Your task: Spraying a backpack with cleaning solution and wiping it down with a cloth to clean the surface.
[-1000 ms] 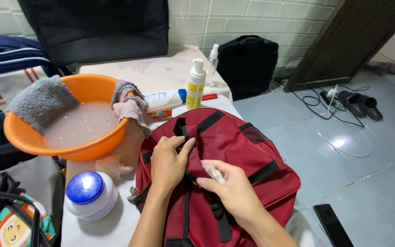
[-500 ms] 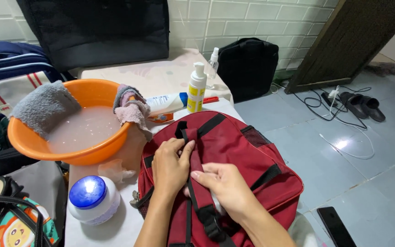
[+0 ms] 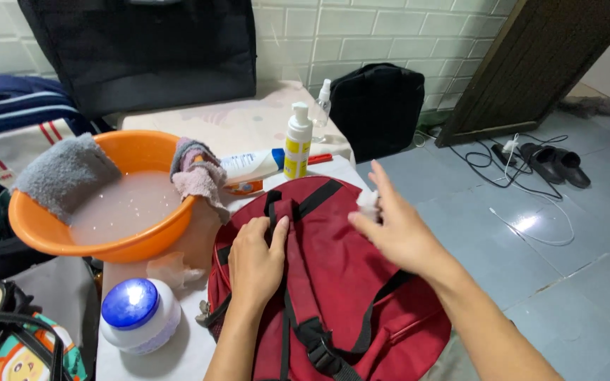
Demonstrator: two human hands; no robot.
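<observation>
The red fabric backpack (image 3: 333,282) is pressed flat by the left hand (image 3: 255,261), fingers spread; a small white wad (image 3: 368,204) is pinched in the right hand (image 3: 397,229). Left of the backpack, the brimming orange plastic basin (image 3: 118,243) could be jolted and spilled

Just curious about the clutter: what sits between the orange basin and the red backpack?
In the head view, a pinkish-grey cloth hangs over the orange basin's rim on the side nearest the red backpack, filling most of that gap.
</observation>
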